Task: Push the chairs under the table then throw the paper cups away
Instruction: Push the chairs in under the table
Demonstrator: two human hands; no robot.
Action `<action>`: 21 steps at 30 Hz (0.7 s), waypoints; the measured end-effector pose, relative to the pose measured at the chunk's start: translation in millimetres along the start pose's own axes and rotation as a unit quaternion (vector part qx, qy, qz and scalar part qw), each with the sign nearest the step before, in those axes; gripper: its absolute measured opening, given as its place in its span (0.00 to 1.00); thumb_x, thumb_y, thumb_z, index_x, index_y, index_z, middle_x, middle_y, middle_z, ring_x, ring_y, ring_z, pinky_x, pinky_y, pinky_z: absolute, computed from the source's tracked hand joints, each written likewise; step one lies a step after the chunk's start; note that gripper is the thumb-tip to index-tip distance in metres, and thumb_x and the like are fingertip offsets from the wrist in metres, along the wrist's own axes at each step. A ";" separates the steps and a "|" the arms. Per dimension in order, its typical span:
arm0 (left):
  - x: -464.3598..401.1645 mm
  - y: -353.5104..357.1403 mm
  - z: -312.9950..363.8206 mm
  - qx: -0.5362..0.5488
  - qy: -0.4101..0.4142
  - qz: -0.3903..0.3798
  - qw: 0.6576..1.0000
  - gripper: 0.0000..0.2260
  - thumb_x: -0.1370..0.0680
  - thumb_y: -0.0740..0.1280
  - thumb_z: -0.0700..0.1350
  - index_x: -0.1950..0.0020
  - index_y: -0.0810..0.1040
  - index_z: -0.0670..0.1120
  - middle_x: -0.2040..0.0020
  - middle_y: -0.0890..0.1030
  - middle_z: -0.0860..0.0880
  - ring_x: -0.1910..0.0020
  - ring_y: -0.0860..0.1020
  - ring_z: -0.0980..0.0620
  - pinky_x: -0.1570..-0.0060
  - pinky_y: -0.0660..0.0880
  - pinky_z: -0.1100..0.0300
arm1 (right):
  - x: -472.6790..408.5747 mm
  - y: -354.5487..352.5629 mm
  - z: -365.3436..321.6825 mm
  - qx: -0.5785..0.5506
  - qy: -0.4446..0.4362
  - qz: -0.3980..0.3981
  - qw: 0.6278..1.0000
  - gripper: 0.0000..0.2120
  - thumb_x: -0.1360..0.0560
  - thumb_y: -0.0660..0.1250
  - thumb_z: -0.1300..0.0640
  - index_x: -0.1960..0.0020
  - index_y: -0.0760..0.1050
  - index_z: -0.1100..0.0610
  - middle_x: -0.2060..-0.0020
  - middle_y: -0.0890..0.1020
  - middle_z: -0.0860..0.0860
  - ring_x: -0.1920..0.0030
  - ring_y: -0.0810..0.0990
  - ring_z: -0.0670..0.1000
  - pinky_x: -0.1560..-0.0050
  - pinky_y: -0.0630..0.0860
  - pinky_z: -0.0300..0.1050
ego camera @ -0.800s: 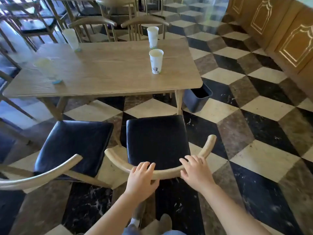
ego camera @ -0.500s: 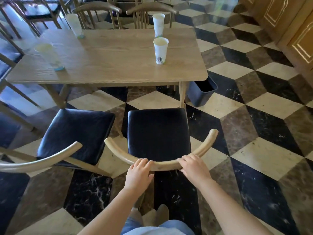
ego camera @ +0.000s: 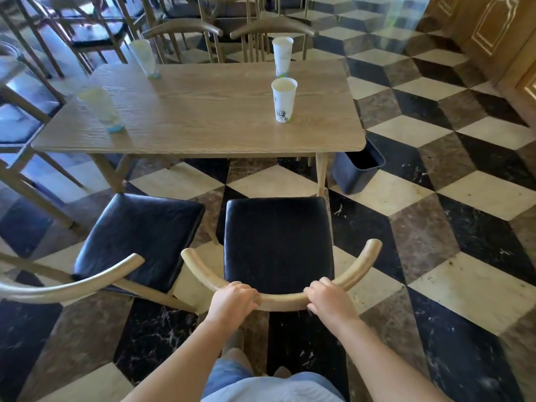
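Note:
A wooden chair with a black seat [ego camera: 278,239] stands in front of me, a short way back from the wooden table [ego camera: 208,117]. My left hand [ego camera: 233,301] and my right hand [ego camera: 330,300] both grip its curved backrest. A second black-seated chair [ego camera: 139,236] stands to its left, angled away from the table. Several white paper cups stand on the table: one near the right front [ego camera: 284,100], one behind it [ego camera: 282,56], two blurred ones at the left [ego camera: 101,110] and back left [ego camera: 144,58].
A dark bin [ego camera: 358,166] sits on the floor by the table's right front leg. Two wooden chairs [ego camera: 229,33] are at the table's far side. More chairs crowd the left. Wooden cabinets [ego camera: 493,33] line the right wall across chequered floor.
My fingers have curled from resting on the backrest into a firm grip. The chair and my view have moved closer to the table.

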State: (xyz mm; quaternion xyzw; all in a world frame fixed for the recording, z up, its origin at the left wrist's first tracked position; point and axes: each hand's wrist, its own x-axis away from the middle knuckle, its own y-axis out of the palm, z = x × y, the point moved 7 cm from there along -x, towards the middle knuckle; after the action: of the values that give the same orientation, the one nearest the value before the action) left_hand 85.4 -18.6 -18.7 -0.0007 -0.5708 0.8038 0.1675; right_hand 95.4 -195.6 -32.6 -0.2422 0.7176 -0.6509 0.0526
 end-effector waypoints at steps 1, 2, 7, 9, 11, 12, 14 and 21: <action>-0.1 -1.2 -2.7 0.000 0.004 0.006 1.000 0.07 0.27 0.70 0.46 0.52 0.83 0.46 0.54 0.84 0.49 0.51 0.79 0.48 0.55 0.77 0.54 | -0.5 -0.2 1.0 0.001 -0.005 0.001 1.000 0.09 0.36 0.77 0.57 0.63 0.78 0.57 0.68 0.79 0.51 0.64 0.76 0.51 0.68 0.75 0.44; -0.1 -2.0 -5.0 -0.003 0.007 0.013 1.000 0.06 0.31 0.73 0.46 0.55 0.84 0.48 0.58 0.84 0.50 0.56 0.80 0.49 0.61 0.79 0.53 | -1.2 -1.4 2.1 0.002 -0.008 0.005 1.000 0.10 0.38 0.79 0.57 0.65 0.78 0.57 0.70 0.78 0.50 0.67 0.76 0.51 0.71 0.75 0.44; -7.7 -19.0 -5.5 0.009 0.008 0.060 0.998 0.11 0.42 0.81 0.46 0.63 0.84 0.52 0.65 0.83 0.56 0.65 0.81 0.57 0.71 0.79 0.58 | -14.7 -5.0 8.2 0.013 -0.032 0.024 0.999 0.12 0.41 0.81 0.54 0.65 0.78 0.56 0.71 0.78 0.49 0.68 0.76 0.49 0.73 0.75 0.41; -15.3 -23.2 -10.6 0.012 0.001 0.072 0.997 0.10 0.40 0.80 0.45 0.62 0.84 0.51 0.64 0.84 0.55 0.64 0.81 0.55 0.68 0.80 0.56 | -25.1 -9.6 10.0 0.016 -0.034 0.037 0.999 0.14 0.44 0.82 0.54 0.66 0.78 0.55 0.73 0.78 0.49 0.70 0.76 0.48 0.74 0.75 0.40; -26.1 -30.1 -15.6 0.022 -0.015 0.076 0.997 0.08 0.36 0.78 0.45 0.59 0.84 0.50 0.60 0.84 0.53 0.59 0.82 0.53 0.61 0.80 0.55 | -38.4 -15.3 11.0 0.009 -0.034 0.048 0.998 0.14 0.45 0.82 0.55 0.67 0.78 0.55 0.73 0.78 0.49 0.70 0.76 0.48 0.75 0.74 0.40; -32.8 -33.4 -19.5 0.029 -0.027 0.074 0.996 0.07 0.33 0.76 0.46 0.56 0.84 0.50 0.57 0.84 0.53 0.56 0.81 0.53 0.55 0.78 0.55 | -45.6 -17.5 10.8 0.008 -0.037 0.051 0.998 0.15 0.45 0.82 0.54 0.67 0.78 0.56 0.73 0.78 0.49 0.71 0.75 0.49 0.76 0.74 0.40; -46.6 -36.6 -32.3 0.021 -0.038 0.059 0.997 0.09 0.29 0.72 0.49 0.50 0.83 0.50 0.51 0.83 0.53 0.49 0.79 0.53 0.47 0.74 0.55 | -59.4 -19.8 8.5 0.018 -0.054 0.048 0.997 0.15 0.45 0.82 0.53 0.67 0.78 0.55 0.73 0.77 0.48 0.71 0.75 0.49 0.77 0.74 0.41; -70.4 -42.5 -92.1 0.002 0.008 0.030 1.000 0.09 0.36 0.76 0.52 0.59 0.84 0.51 0.60 0.84 0.54 0.59 0.81 0.53 0.64 0.81 0.53 | -95.5 -16.9 -17.5 0.033 -0.130 0.029 0.991 0.16 0.41 0.80 0.48 0.61 0.80 0.55 0.70 0.79 0.48 0.70 0.75 0.49 0.78 0.74 0.41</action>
State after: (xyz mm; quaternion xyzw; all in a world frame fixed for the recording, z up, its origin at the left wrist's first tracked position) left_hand 181.0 59.3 -25.2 -0.0235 -0.5672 0.8099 0.1478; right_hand 177.0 -140.6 -36.6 -0.3020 0.6898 -0.6352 0.1717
